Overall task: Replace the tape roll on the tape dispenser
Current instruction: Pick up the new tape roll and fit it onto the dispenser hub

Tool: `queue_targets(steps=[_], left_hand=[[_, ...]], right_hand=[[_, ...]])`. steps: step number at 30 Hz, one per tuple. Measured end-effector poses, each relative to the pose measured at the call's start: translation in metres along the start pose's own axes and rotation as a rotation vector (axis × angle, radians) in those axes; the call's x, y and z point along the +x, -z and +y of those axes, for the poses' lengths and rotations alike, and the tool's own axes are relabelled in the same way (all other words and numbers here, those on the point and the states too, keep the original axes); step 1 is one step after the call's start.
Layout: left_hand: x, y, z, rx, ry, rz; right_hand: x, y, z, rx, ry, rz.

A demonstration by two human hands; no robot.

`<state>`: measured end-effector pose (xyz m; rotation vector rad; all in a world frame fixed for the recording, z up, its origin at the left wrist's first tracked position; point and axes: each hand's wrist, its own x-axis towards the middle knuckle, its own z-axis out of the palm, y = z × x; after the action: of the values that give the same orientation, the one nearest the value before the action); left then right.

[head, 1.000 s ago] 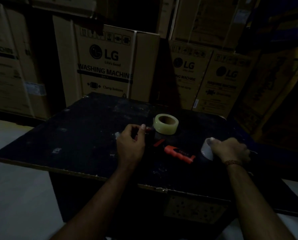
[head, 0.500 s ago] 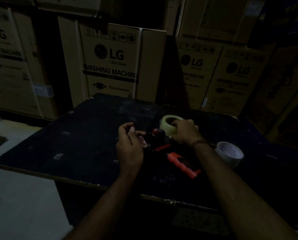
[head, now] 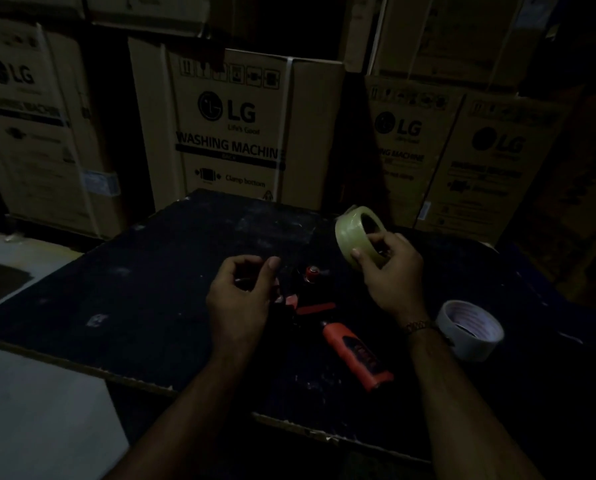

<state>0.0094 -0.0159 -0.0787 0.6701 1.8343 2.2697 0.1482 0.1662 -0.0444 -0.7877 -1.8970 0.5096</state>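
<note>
The scene is very dim. My right hand (head: 390, 271) grips a pale yellowish tape roll (head: 350, 237), lifted on edge above the dark table (head: 151, 289), thumb on its outer face and fingers inside the core. The red and black tape dispenser (head: 355, 355) lies on the table between my hands, handle toward me, its red spindle (head: 313, 271) sticking up. My left hand (head: 241, 299) sits at the dispenser's front end with its fingers curled; what they hold is lost in the dark. A white, nearly empty tape core (head: 469, 329) lies by my right wrist.
Stacked cardboard washing-machine boxes (head: 234, 133) wall in the far side of the table. The table's near edge (head: 144, 379) is a ragged cardboard rim. A pale floor (head: 30, 410) shows at the lower left.
My right hand left the white core on the table, moved left to the yellowish roll, and has lifted it off the table and tipped it on edge. My left hand stayed at the dispenser.
</note>
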Motion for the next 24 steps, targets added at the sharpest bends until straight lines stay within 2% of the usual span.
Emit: queue_targets(steps=[5, 10, 14, 17, 24], left_hand=[[0.02, -0.007, 0.029, 0.148, -0.159, -0.096], [0.043, -0.026, 0.05, 0.271, -0.353, -0.349], [0.054, -0.032, 0.055, 0.238, -0.321, -0.496], [0.062, -0.03, 0.052, 0.237, -0.365, -0.469], [0.076, -0.028, 0.04, 0.151, -0.309, -0.347]], right_hand=[[-0.003, -0.008, -0.01, 0.101, 0.083, 0.021], [-0.009, -0.006, -0.024, 0.202, 0.107, -0.057], [-0.01, -0.001, -0.028, 0.254, 0.121, -0.108], [-0.011, 0.0, -0.03, 0.294, 0.114, -0.108], [-0.013, -0.005, -0.031, 0.303, 0.151, -0.159]])
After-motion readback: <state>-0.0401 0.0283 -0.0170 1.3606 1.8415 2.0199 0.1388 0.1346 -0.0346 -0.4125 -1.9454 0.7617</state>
